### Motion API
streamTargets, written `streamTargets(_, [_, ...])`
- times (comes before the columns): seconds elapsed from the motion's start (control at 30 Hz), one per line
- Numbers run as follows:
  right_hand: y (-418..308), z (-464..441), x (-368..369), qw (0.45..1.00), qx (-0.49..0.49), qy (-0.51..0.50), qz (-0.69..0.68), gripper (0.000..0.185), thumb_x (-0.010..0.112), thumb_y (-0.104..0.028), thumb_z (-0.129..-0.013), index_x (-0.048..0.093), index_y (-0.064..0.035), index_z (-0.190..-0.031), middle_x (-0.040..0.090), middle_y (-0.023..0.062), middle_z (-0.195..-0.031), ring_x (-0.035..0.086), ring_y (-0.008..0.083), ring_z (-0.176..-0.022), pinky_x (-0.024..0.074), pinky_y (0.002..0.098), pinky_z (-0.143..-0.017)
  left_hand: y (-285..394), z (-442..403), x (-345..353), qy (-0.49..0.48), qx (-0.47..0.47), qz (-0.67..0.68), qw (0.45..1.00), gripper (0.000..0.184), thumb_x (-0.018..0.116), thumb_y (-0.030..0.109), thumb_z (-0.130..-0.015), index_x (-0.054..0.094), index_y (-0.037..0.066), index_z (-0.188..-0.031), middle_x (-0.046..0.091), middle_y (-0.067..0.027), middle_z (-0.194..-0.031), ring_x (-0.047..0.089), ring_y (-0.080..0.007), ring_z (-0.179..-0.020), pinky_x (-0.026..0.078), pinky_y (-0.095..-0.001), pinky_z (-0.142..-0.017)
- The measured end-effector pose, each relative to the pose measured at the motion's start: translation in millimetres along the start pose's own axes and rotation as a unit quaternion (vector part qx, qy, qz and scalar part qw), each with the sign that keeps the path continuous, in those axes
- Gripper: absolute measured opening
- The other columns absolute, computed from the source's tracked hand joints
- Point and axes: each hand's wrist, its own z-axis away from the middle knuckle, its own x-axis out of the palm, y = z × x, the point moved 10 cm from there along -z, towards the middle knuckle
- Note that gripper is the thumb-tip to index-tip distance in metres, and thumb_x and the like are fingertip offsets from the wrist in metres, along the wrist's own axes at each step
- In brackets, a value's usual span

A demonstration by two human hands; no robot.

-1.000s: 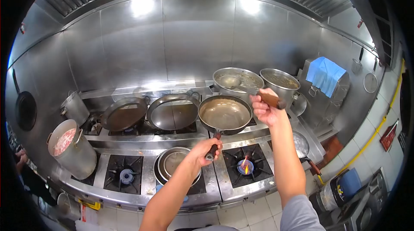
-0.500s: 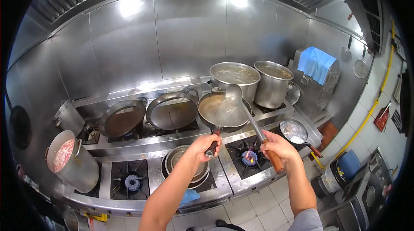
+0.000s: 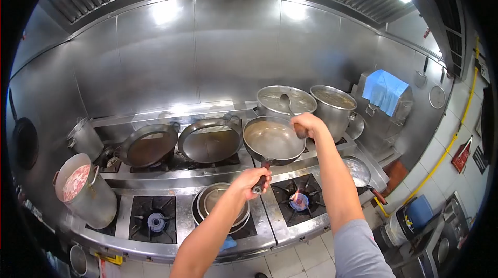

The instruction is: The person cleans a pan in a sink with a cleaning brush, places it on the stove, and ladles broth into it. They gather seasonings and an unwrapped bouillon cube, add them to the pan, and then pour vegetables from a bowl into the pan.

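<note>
My left hand [image 3: 250, 182] is wrapped round the dark handle of a frying pan [image 3: 274, 140], which it holds up behind the lit front burner [image 3: 299, 201]. Cloudy liquid covers the pan's bottom. My right hand [image 3: 308, 124] grips a ladle [image 3: 286, 101] by its brown wooden handle. The ladle's bowl is over the left stockpot [image 3: 263, 110], at the level of its broth; whether it dips in is hard to tell. Beside that pot stands a second stockpot [image 3: 332, 117] with liquid in it.
Two large dark pans [image 3: 210, 140] sit on the back burners. Stacked pans [image 3: 220, 205] rest at front centre, near an unlit burner [image 3: 156, 221]. A tall pot with pinkish meat [image 3: 98, 200] stands left. A smaller pan [image 3: 357, 171] with pale contents is at right.
The ladle has moved from above the frying pan to the left stockpot, my right hand reaching forward and up. The frying pan stays in my left hand, shifted slightly right in view.
</note>
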Motion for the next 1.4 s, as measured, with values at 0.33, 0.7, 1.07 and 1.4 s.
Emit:
streamTargets(0.33, [-28, -9, 16, 0.828, 0.038, -0.114, -0.547, 0.021, 0.064, -0.019, -0.074, 0.046, -0.0091, -0.069, 0.051, 0.0025, -0.062, 0.043, 0.0089, -0.042, 0.0364, 0.0206, -0.036, 4, -10, 3, 0.004, 0.01, 0.006, 1.0, 0.017, 0.061, 0.014, -0.083, 0.05, 0.008, -0.071, 0.052, 0.0, -0.065, 0.05, -0.0106, -0.05, 0.043, -0.0245, -0.042])
streamTargets(0.7, [-55, 76, 2, 0.807, -0.042, -0.087, -0.582, 0.019, 0.065, -0.016, -0.075, 0.048, -0.0103, -0.071, 0.052, 0.004, -0.063, 0.043, 0.0099, -0.044, 0.0334, 0.021, -0.038, 5, -7, 2, 0.002, -0.003, 0.009, 1.0, 0.012, 0.06, 0.013, -0.083, 0.05, 0.009, -0.076, 0.053, 0.0013, -0.065, 0.05, -0.0096, -0.051, 0.041, -0.0228, -0.042])
streamTargets(1.07, [19, 197, 31, 0.879, -0.049, -0.152, -0.45, 0.025, 0.063, -0.027, -0.081, 0.048, -0.0065, -0.079, 0.047, 0.0013, -0.064, 0.044, 0.0104, -0.051, 0.034, 0.0233, -0.041, 8, -3, -1, -0.03, 0.0, 0.016, 0.999, 0.012, 0.061, 0.012, -0.082, 0.051, 0.009, -0.075, 0.053, 0.0008, -0.066, 0.051, -0.0106, -0.052, 0.041, -0.0239, -0.043])
streamTargets(1.4, [79, 230, 24, 0.989, -0.021, -0.095, -0.111, 0.074, 0.057, -0.005, -0.077, 0.023, 0.0018, -0.143, 0.061, 0.0089, -0.089, 0.059, 0.018, -0.072, 0.0517, 0.0308, -0.06, -8, -5, -12, -0.025, -0.01, 0.005, 1.0, 0.016, 0.059, 0.013, -0.084, 0.05, 0.008, -0.072, 0.052, -0.0009, -0.065, 0.05, -0.0111, -0.051, 0.042, -0.0247, -0.043])
